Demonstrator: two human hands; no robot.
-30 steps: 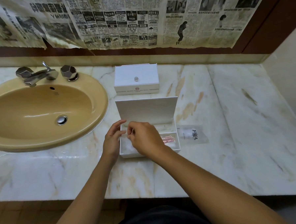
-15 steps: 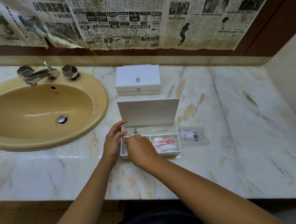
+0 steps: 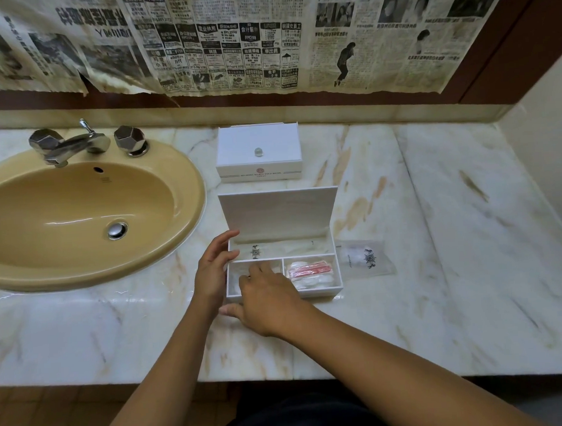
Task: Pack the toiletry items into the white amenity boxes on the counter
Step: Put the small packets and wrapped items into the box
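Right hand (image 3: 271, 298) reaches into open amenity box (image 3: 336, 276) (lid up); left hand (image 3: 212, 268) touches its side.

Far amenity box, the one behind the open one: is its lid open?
No, the far box has its lid lying flat and shut, while the near box stands open.

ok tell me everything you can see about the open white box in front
The open white box looks like glossy plastic, its hinged lid standing upright at the back. Inside are a long rear compartment holding a clear logo packet and two front ones; the front right holds a red-striped packet. It sits on the marble counter, near the edge. The left hand touches its left side; the right hand reaches into the front left compartment.
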